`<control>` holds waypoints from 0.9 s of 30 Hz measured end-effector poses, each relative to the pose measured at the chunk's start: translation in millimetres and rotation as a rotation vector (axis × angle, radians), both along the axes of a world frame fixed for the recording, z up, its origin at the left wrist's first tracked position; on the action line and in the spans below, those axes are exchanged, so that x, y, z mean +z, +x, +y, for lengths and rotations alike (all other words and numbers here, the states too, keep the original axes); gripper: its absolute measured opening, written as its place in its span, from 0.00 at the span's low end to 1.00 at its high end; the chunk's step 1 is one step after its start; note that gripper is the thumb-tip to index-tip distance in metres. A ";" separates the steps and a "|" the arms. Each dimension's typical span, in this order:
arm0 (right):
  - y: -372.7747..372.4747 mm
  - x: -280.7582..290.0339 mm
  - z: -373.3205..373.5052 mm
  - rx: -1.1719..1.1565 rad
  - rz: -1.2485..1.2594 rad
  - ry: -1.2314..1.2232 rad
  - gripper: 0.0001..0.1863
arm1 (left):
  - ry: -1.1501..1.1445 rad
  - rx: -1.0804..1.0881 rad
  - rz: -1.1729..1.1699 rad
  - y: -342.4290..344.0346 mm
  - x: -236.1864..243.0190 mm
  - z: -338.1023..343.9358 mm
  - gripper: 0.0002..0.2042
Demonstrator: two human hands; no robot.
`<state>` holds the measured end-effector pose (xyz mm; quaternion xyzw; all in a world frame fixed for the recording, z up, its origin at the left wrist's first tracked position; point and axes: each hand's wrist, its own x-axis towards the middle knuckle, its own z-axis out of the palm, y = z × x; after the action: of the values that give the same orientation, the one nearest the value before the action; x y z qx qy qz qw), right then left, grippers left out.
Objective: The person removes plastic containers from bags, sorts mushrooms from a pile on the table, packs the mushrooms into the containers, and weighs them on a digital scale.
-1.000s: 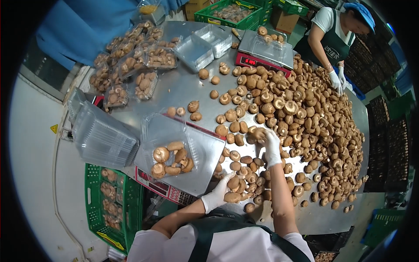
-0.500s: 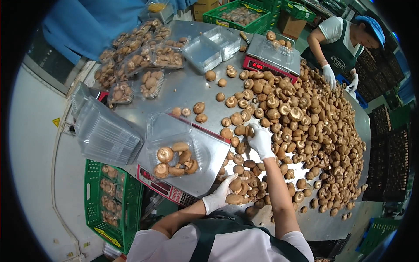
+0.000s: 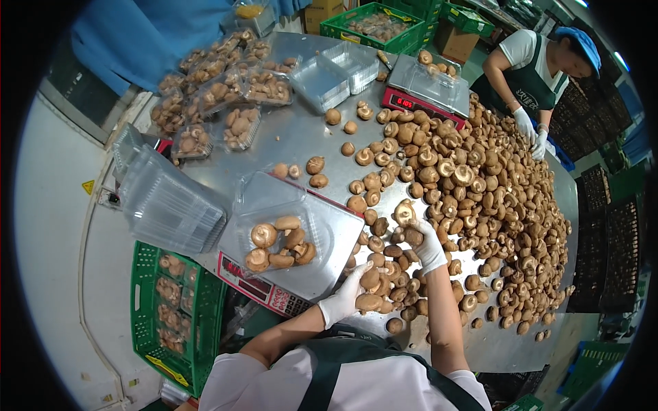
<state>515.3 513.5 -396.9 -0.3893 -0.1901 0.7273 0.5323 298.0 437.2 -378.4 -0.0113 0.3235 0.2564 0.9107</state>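
My left hand [image 3: 340, 303], in a white glove, is closed around shiitake mushrooms [image 3: 369, 302] at the table's near edge. My right hand [image 3: 430, 250], also gloved, grips a brown mushroom [image 3: 413, 237] just above the loose ones; a second mushroom [image 3: 404, 213], its pale underside showing, is by the fingertips. To the left, an open clear plastic tray [image 3: 320, 235] rests on a red scale [image 3: 340, 241], with several mushrooms [image 3: 263, 235] inside it. A large mushroom heap [image 3: 480, 198] spreads to the right of my right hand.
Stacked empty clear trays [image 3: 171, 202] stand at left, above a green crate [image 3: 140, 301] of packed mushrooms. Filled packs [image 3: 240, 128] lie at far left. Empty trays [image 3: 321, 83] and a second scale [image 3: 426, 104] are at the back. A gloved co-worker [image 3: 531, 75] works at far right.
My right hand has drawn nearer and slightly right, and a mushroom now shows in its fingers. My left hand stays nearly in place. The co-worker's hands have come together at the heap.
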 end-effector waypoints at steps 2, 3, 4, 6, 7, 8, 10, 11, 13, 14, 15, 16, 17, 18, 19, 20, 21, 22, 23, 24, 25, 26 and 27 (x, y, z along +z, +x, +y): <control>6.2 -17.8 -8.1 -0.014 0.185 -0.068 0.17 | 0.055 -0.035 0.052 2.6 9.2 -0.1 0.23; 2.4 -14.9 -9.7 -0.037 0.160 -0.127 0.17 | 0.063 -0.017 0.088 1.3 22.2 -1.1 0.23; -7.1 -6.0 -10.0 -0.054 0.135 -0.185 0.17 | 0.067 -0.011 0.090 -2.2 21.0 -3.6 0.23; -17.3 1.5 -10.0 -0.110 0.037 -0.232 0.17 | 0.069 -0.014 0.135 -8.4 21.1 -6.8 0.22; -13.6 -4.2 -9.5 -0.060 -0.310 -0.156 0.18 | 0.092 -0.041 0.084 -14.9 28.2 -7.8 0.22; -12.3 -10.3 -8.6 -0.010 -0.656 -0.076 0.20 | 0.096 -0.040 0.082 -21.3 29.7 -8.2 0.22; -18.8 -9.5 -7.1 -0.048 -1.152 -0.015 0.18 | 0.253 -0.001 0.122 -36.4 31.2 -8.3 0.23; -19.5 -8.0 -5.1 -0.042 -1.201 0.026 0.18 | 0.260 0.082 0.118 -46.2 33.4 -7.6 0.22; -33.2 14.9 3.2 -0.003 -1.278 0.071 0.18 | 0.523 0.148 0.263 -77.0 66.6 -2.8 0.22; -41.0 27.7 10.2 0.023 -1.307 0.074 0.18 | 0.643 0.195 0.342 -93.1 76.5 2.0 0.23; -37.9 18.2 19.4 -0.039 -1.448 0.290 0.19 | 0.785 0.268 0.502 -107.8 81.4 12.2 0.24; -50.3 45.5 25.7 0.040 -1.403 0.155 0.20 | 0.921 0.349 0.674 -122.7 88.6 21.4 0.24; -52.7 43.2 38.6 0.065 -1.510 0.230 0.20 | 1.042 0.429 0.772 -133.5 99.3 26.0 0.25; -51.7 36.2 51.5 0.079 -1.620 0.304 0.21 | 1.170 0.508 0.862 -141.2 116.7 30.3 0.26; -53.7 27.6 64.0 0.049 -1.723 0.400 0.24 | 1.255 0.405 1.085 -149.8 131.4 35.3 0.30; -52.0 20.8 76.5 0.124 -1.756 0.349 0.26 | 1.480 0.249 1.424 -159.7 126.0 42.9 0.33; -58.3 15.5 88.4 0.138 -1.779 0.391 0.26 | 1.617 0.002 1.665 -165.1 120.1 45.9 0.33; -63.8 11.6 99.1 0.150 -1.805 0.429 0.26 | 1.732 -0.275 1.892 -168.9 111.7 48.2 0.33; -68.7 7.1 107.9 0.183 -1.803 0.417 0.27 | 1.639 -0.516 1.890 -165.9 98.7 46.1 0.32; -73.4 0.2 116.9 0.239 -1.834 0.393 0.30 | 1.744 -0.588 1.937 -161.9 85.3 44.7 0.33; -83.1 -1.6 119.0 0.250 -1.853 0.307 0.31 | 1.718 -0.551 1.946 -155.8 77.8 43.0 0.33; -91.1 -3.3 120.1 0.260 -1.871 0.218 0.32 | 1.694 -0.515 1.952 -151.3 72.8 41.6 0.33; -93.0 -3.8 121.1 0.265 -1.871 0.217 0.32 | 1.717 -0.485 1.920 -150.7 71.6 38.7 0.33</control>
<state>422.3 634.6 -400.8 -0.7374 -0.6485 0.1534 0.1106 147.4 475.9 -306.8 0.8130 0.5675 0.1161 0.0584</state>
